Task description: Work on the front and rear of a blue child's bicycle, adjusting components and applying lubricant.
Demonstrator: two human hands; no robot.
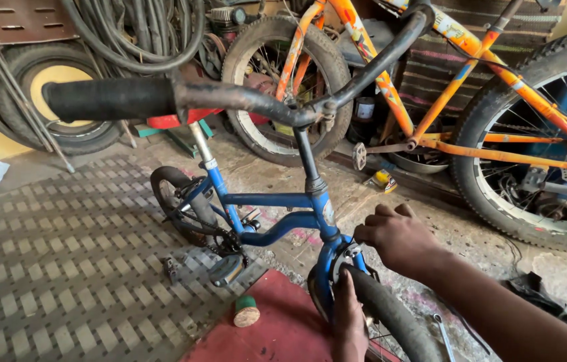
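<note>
A small blue bicycle [276, 200] stands upright below me, its black handlebar [230, 97] close to the camera. My right hand [397, 234] is curled shut at the top of the blue fork, just above the front tyre [390, 312]. My left hand [349, 318] lies flat against the left side of the front tyre, fingers pointing up towards the fork. What the right hand's fingers grip is hidden under the fist. The rear wheel [173, 194] and a pedal [225, 269] show further back.
An orange bicycle [471, 87] leans at the back right with its big wheel [531, 141]. Spare tyres [35, 94] and hoses hang at the back left. A small green-and-tan roll [246, 311] lies on a red mat [276, 335]. A spanner [443, 332] lies by my right arm.
</note>
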